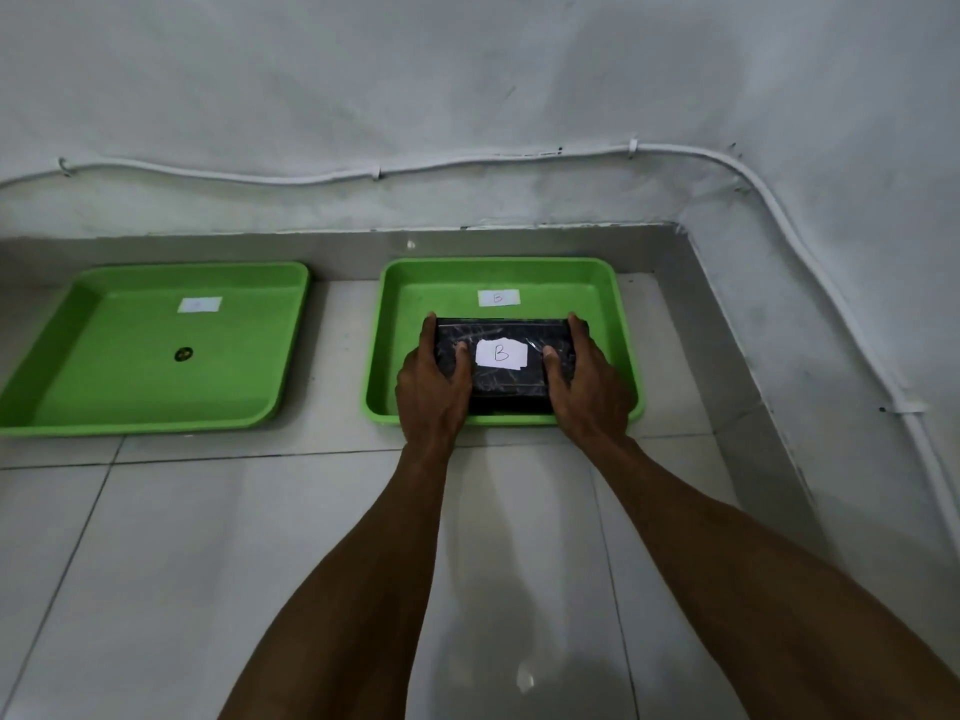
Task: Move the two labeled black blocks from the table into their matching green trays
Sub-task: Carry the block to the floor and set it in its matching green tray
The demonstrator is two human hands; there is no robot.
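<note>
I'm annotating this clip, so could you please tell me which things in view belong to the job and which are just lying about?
Belongs to the job:
- black block labelled B, held over the right tray
- right green tray, labelled B
- left green tray, label unreadable
- left hand and right hand gripping the block

Just there:
- white cable clipped along the wall
- small dark round thing in the left tray

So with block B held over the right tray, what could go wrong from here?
1. The left hand and right hand grip block B by its ends, fingers curled over the far edge; they could get pinched on setting down.
2. The block sits near the right tray's front wall and might catch on it.
3. The left tray's label is unreadable, so matching is unconfirmed.
</note>
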